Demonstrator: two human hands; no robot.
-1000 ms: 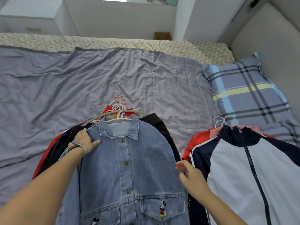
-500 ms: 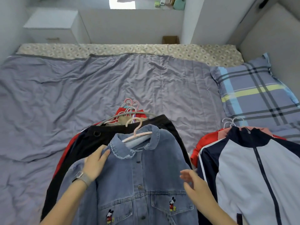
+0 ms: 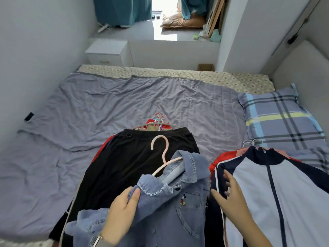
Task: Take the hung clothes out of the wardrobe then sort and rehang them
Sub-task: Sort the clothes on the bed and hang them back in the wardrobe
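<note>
Left hand (image 3: 122,209) grips denim jacket (image 3: 178,207) shoulder; right hand (image 3: 229,198) w/ fingers apart just beside it. Soft, floppy; prob. better held at hanger (image 3: 164,157) neck.

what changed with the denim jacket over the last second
The left hand went from resting on the denim jacket to gripping its shoulder and pulling it toward the person, uncovering the black garment. The right hand stayed open beside the navy and white jacket, which stayed put.

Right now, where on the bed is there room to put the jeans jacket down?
Bare blanket spreads left of and beyond the black-topped pile. A narrow strip runs between it and the white-and-navy jacket pile. The near middle is crowded; the pillow fills the right.
</note>
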